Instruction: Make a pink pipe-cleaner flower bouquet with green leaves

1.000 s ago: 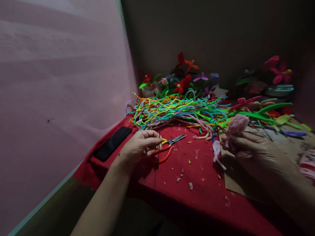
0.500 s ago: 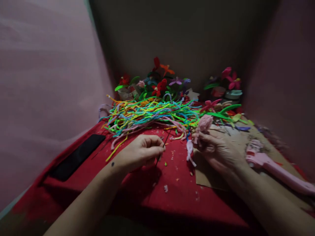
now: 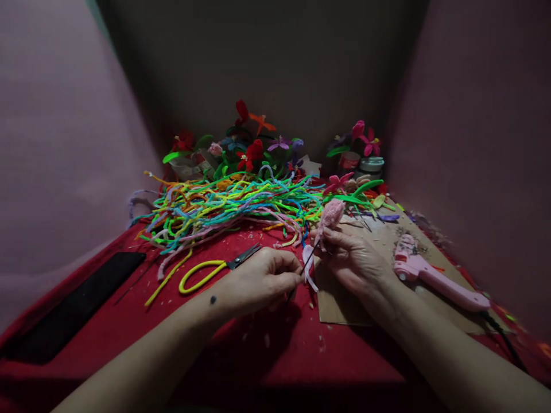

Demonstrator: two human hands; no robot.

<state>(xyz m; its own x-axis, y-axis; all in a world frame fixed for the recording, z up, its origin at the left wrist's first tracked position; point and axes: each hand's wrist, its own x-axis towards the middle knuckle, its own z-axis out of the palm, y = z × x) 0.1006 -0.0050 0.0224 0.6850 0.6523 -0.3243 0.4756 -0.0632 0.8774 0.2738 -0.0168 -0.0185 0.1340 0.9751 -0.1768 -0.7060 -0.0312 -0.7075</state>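
Between the fingers of my right hand (image 3: 355,252) is a fuzzy pink pipe-cleaner flower (image 3: 331,214), its head pointing up. My left hand (image 3: 273,280) pinches a thin dark stem wire (image 3: 308,263), which slants up to the base of the flower; whether its tip has entered the base I cannot tell. A pale lilac looped pipe cleaner (image 3: 307,265) lies on the table just behind the wire. Yellow-handled scissors (image 3: 202,277) lie beyond my left wrist, their blades pointing away to the right.
A heap of coloured pipe cleaners (image 3: 232,201) spreads behind my hands, with finished flowers (image 3: 252,154) at the back. At right a pink glue gun (image 3: 443,284) rests on cardboard (image 3: 344,307). A black phone-like slab (image 3: 77,310) lies at left on the red cloth (image 3: 301,355).
My left hand has brought the wire right and up to the base of the pink flower. The view has shifted right, and the yellow scissors now show.
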